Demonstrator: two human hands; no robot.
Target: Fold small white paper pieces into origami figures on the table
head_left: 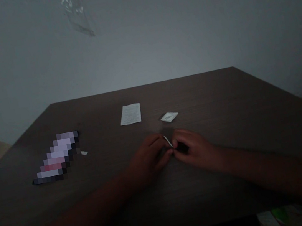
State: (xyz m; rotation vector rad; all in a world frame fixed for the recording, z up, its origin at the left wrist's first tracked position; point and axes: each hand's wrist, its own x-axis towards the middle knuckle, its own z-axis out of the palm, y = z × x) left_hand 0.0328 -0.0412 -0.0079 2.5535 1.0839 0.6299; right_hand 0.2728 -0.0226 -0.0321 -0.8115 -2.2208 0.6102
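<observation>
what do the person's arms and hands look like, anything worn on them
Both forearms are bare as far as the frame shows: no sleeves, gloves, watch or bracelet visible. The left hand and right hand show no rings, though the light is dim and fine detail is hard to make out. No markings can be seen on either arm.

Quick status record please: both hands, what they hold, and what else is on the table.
left hand: pinches small white strip with fingertips
right hand: fingertips meet the same strip from the other side
surface: dark wooden table
behind hands: folded leaflet, small white packet
left side: white scrap
lighting: dim, fine detail unclear
</observation>
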